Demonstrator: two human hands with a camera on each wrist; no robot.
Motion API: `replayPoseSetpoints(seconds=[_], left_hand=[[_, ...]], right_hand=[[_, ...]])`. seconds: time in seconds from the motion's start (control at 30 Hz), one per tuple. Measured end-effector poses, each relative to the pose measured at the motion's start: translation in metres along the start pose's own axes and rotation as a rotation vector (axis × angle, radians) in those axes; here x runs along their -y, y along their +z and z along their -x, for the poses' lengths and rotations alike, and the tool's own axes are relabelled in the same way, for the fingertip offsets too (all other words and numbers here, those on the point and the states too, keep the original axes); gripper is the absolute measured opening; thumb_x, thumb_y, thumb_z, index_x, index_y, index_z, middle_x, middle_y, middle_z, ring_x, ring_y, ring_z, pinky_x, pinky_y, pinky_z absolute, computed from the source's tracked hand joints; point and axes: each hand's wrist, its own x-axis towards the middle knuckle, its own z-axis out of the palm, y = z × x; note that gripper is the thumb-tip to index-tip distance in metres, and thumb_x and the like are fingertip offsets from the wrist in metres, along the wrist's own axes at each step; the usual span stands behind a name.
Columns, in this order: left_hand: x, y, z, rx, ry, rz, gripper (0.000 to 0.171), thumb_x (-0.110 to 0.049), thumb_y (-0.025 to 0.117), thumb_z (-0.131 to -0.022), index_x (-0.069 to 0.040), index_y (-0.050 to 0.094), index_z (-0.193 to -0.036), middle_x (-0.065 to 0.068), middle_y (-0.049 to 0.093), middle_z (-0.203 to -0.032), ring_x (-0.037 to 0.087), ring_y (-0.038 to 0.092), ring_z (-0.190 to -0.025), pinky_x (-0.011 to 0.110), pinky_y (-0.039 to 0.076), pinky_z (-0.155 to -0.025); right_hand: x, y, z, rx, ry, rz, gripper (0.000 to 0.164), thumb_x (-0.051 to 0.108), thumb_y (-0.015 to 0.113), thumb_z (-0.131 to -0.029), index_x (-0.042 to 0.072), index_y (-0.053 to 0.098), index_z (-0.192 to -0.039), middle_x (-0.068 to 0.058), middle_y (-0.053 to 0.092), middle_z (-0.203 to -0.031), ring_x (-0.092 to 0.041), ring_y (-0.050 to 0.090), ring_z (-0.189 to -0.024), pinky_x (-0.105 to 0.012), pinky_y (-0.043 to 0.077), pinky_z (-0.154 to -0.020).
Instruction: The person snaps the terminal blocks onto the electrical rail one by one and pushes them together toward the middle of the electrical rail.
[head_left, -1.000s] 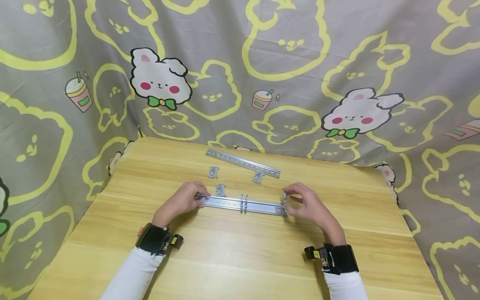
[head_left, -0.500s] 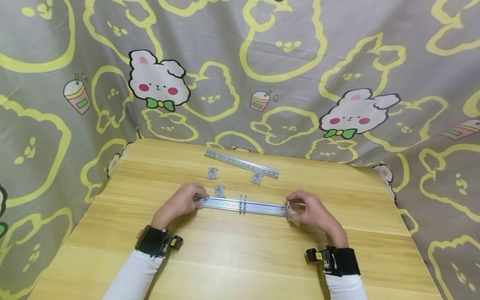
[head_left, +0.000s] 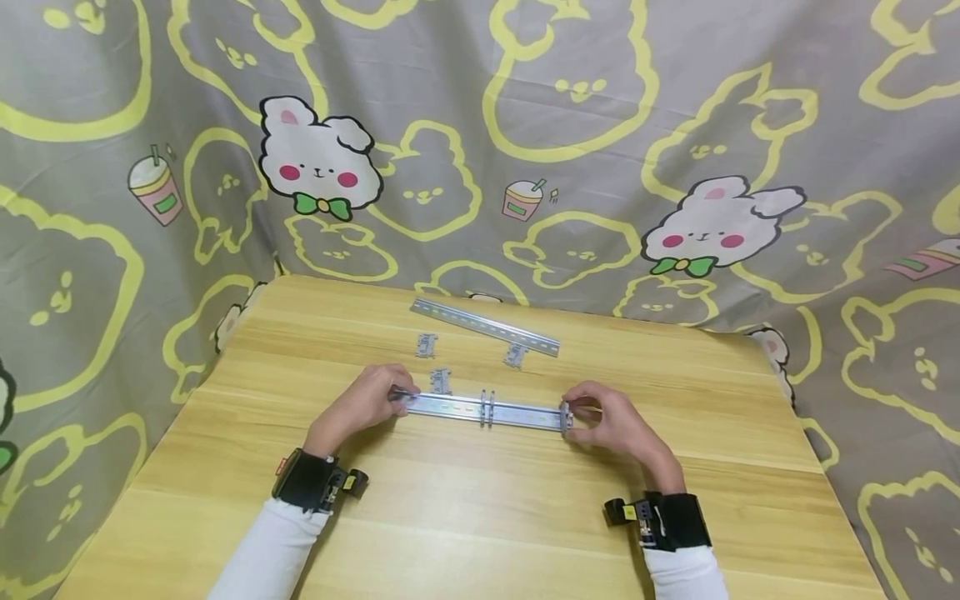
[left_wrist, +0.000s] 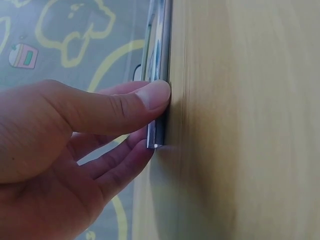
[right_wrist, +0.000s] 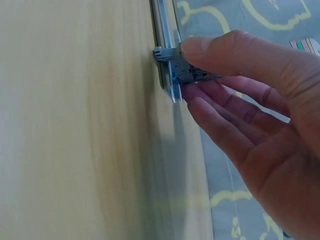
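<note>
A slotted metal DIN rail [head_left: 450,407] lies across the table in front of me. My left hand [head_left: 372,397] grips its left end, thumb on the near edge in the left wrist view. At the opposite end my right hand [head_left: 617,417] pinches a grey DIN rail clip [right_wrist: 181,65] between thumb and fingers. That clip sits across the rail, a little in from the end in the right wrist view. Two thin clips [head_left: 487,408] stand side by side near the rail's middle.
A second slotted rail [head_left: 483,327] lies slanted at the back of the wooden table [head_left: 480,517]. Loose grey clips lie flat nearby: one clip [head_left: 427,345] at the left, another clip [head_left: 440,381] behind the held rail, a third clip [head_left: 516,356] against the back rail.
My right hand has brought the clip down to the rail's right end, then shifted it left onto the rail. The left hand keeps its grip in the same place.
</note>
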Motion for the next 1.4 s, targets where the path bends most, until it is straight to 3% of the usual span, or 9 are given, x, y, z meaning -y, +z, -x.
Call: replayPoseSetpoints(seconds=[0.33,1.0,1.2,1.4], left_hand=[[-0.001,0.000,0.000,0.009,-0.009,0.006,0.030,0.006,0.079,-0.071,-0.004,0.077,-0.100,0.007,0.070,-0.096,0.025,0.065,-0.091,0.041,0.058,-0.084],[0.000,0.000,0.000,0.003,-0.016,-0.008,0.030,0.005,0.080,-0.071,-0.005,0.078,-0.100,0.006,0.069,-0.098,0.025,0.065,-0.092,0.041,0.057,-0.085],[-0.002,0.001,-0.001,0.019,-0.030,-0.001,0.031,0.004,0.080,-0.072,-0.006,0.077,-0.101,0.005,0.069,-0.100,0.025,0.065,-0.094,0.041,0.057,-0.087],[-0.002,0.000,-0.001,0.006,-0.003,-0.006,0.031,0.006,0.080,-0.070,-0.003,0.077,-0.100,0.008,0.070,-0.098,0.027,0.065,-0.093,0.043,0.057,-0.085]], right_hand=[[0.014,0.025,-0.019,-0.014,-0.082,0.136,0.053,0.002,0.086,-0.065,-0.001,0.065,-0.114,-0.011,0.066,-0.111,-0.025,0.064,-0.102,-0.041,0.057,-0.088],[0.040,0.064,-0.051,0.005,-0.107,0.146,0.053,0.006,0.086,-0.067,0.002,0.064,-0.115,-0.007,0.066,-0.111,-0.021,0.064,-0.102,-0.036,0.057,-0.089],[0.044,0.070,-0.055,0.009,-0.105,0.170,0.054,0.007,0.086,-0.065,0.004,0.063,-0.114,-0.006,0.066,-0.110,-0.020,0.064,-0.102,-0.034,0.056,-0.090],[0.046,0.072,-0.058,0.009,-0.102,0.180,0.054,0.009,0.087,-0.065,0.005,0.063,-0.113,-0.006,0.066,-0.110,-0.020,0.065,-0.102,-0.033,0.056,-0.090]])
